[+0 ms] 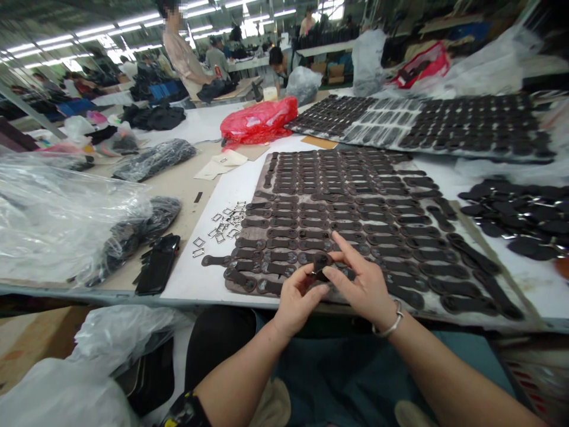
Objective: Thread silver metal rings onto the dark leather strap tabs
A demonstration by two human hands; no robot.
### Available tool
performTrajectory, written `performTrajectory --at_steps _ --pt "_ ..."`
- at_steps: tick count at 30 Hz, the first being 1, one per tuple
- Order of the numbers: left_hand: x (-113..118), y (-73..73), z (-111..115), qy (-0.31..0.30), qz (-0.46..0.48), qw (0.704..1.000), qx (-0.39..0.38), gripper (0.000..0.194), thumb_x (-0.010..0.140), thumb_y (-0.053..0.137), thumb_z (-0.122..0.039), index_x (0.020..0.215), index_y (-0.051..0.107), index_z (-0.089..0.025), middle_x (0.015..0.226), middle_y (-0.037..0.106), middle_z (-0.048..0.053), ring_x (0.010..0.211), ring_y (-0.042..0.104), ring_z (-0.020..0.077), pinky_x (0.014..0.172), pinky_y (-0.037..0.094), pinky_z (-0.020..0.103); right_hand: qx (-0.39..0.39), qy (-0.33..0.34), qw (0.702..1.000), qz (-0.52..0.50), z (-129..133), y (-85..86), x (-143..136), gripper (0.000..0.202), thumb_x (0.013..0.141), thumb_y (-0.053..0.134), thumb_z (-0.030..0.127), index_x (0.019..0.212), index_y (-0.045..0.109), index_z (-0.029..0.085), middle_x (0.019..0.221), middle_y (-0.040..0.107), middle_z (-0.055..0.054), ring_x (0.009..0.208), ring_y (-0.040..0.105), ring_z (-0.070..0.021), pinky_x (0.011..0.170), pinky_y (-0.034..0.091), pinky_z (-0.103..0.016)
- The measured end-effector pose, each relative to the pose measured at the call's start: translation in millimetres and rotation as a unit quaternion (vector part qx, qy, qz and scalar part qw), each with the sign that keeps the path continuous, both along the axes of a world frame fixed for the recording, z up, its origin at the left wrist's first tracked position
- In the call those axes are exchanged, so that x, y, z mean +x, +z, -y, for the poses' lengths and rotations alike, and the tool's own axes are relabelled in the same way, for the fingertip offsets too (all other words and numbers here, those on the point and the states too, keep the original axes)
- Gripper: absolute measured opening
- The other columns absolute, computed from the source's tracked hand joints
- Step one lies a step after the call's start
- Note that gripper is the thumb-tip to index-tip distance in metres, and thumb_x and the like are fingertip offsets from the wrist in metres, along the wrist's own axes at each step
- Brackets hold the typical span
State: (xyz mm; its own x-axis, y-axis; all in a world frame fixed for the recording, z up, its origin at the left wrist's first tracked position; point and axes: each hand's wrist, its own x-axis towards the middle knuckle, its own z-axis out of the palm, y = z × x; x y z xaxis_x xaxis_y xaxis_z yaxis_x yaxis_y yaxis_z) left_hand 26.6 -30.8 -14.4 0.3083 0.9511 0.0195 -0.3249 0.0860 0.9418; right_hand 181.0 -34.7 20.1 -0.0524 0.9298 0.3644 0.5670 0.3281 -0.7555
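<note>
My left hand (300,302) and my right hand (364,287) meet over the near edge of a board (306,198). Between their fingertips is a small dark strap tab (320,261), bent upward, with a bit of shiny metal at its lower left. My left thumb and fingers pinch it from the left. On the other side my right thumb presses it, while the right index finger points forward over the board. Rows of similar dark tabs with rounded ends (377,228) cover the board. Loose rectangular metal rings (220,228) lie left of it.
A dark phone (159,265) lies near the table's front edge. Black pieces with metal fittings (524,213) are heaped at right. Behind stand a second tab-covered board (471,124) and a red plastic bag (260,121). Clear plastic (66,219) spreads at left. Several people work farther back.
</note>
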Motion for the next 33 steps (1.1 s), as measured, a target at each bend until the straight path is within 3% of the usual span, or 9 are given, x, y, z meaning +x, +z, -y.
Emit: performTrajectory --at_steps 6,13,20,33 --pt "2.9 -5.6 -0.4 0.007 0.013 0.999 -0.03 0.022 0.074 0.069 -0.023 0.096 0.07 -0.018 0.092 0.07 0.002 0.087 0.06 0.0168 0.085 0.044 0.028 0.013 -0.035 0.999 0.017 0.0 0.5 -1.8 0.05 0.085 0.057 0.029 0.134 0.046 0.02 0.087 0.068 0.0 0.077 0.064 -0.0149 0.077 0.049 -0.024" --pt "7.4 -9.1 -1.2 0.061 0.07 0.993 -0.066 0.015 0.077 0.066 -0.021 0.09 0.071 -0.017 0.087 0.07 0.001 0.084 0.058 0.0135 0.084 0.042 0.025 -0.032 0.022 0.998 -0.047 -2.1 -7.1 0.7 0.062 0.08 0.065 0.031 0.136 0.042 0.017 0.099 0.068 -0.004 0.089 0.065 -0.0176 0.086 0.05 -0.028" --pt "9.7 -11.6 -0.5 0.088 0.089 0.988 -0.094 0.014 0.075 0.068 -0.021 0.087 0.071 -0.014 0.082 0.069 0.002 0.079 0.057 0.0125 0.08 0.041 0.025 -0.012 0.001 0.998 -0.065 -6.8 -9.8 -1.2 0.029 0.081 0.064 0.026 0.109 0.067 0.019 0.095 0.069 -0.005 0.086 0.064 -0.018 0.079 0.053 -0.029" --pt "14.7 -13.2 1.6 0.095 0.1 0.982 -0.131 0.012 0.074 0.069 -0.021 0.082 0.071 -0.012 0.077 0.068 0.003 0.074 0.055 0.0112 0.077 0.041 0.024 0.045 -0.025 0.998 -0.028 -6.5 -8.5 -6.8 0.018 0.082 0.062 0.022 0.098 0.072 0.023 0.091 0.071 -0.004 0.081 0.066 -0.0178 0.074 0.053 -0.029"
